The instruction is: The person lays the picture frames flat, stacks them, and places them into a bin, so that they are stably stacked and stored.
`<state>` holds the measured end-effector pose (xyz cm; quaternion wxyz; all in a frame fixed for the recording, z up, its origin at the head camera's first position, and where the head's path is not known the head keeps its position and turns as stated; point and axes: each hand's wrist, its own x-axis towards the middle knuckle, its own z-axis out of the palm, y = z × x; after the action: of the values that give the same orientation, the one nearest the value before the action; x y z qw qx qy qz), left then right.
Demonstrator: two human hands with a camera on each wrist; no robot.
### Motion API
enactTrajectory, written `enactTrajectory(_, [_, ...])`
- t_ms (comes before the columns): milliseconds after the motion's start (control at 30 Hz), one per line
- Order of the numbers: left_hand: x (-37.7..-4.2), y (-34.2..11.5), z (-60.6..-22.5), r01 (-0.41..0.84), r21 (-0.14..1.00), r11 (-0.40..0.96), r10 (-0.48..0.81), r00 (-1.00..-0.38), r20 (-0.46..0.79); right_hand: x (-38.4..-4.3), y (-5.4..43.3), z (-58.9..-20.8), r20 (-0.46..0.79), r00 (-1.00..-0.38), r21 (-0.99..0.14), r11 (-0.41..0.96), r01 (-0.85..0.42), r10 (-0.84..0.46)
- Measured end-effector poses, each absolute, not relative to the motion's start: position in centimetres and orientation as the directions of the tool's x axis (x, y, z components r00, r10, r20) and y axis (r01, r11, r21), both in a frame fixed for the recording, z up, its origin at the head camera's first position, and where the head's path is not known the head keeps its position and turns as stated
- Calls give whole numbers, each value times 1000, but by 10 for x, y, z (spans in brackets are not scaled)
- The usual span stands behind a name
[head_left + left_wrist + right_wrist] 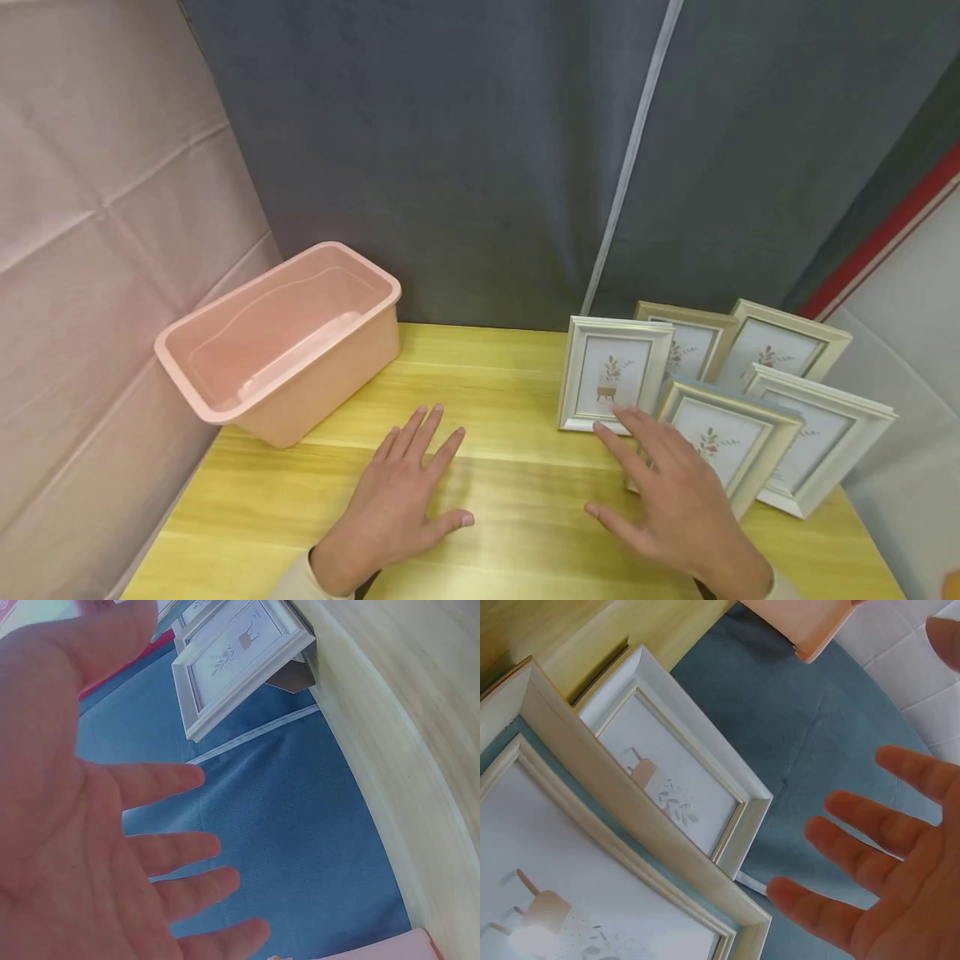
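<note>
My left hand [401, 500] hovers over the wooden table with its fingers spread and nothing in it. To the right, my right hand [671, 500] is also spread and holds nothing, beside the nearest picture frame [720, 442], which has a beige and blue-grey border. In the head view its fingertips overlap the lower edge of a white picture frame [613, 367] standing at the left of the group. Behind stand a tan picture frame [723, 333] and a cream picture frame [832, 343]; another white picture frame [813, 483] is at the right. All show a potted plant print.
A pink plastic bin [337, 383] stands at the table's back left, its inside bare. A dark grey curtain [450, 167] hangs along the back edge. Pale cloth [90, 292] covers the left side. Yellowish wooden tabletop [480, 392] lies between bin and frames.
</note>
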<state>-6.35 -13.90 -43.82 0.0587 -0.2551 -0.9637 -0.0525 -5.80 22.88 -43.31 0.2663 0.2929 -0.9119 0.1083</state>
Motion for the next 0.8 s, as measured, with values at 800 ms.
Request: enactTrajectory(800, [-68,-139,-441,526,154,837,456,-824,336,-72,253,-430,810,-521,-201,709,-676,-267])
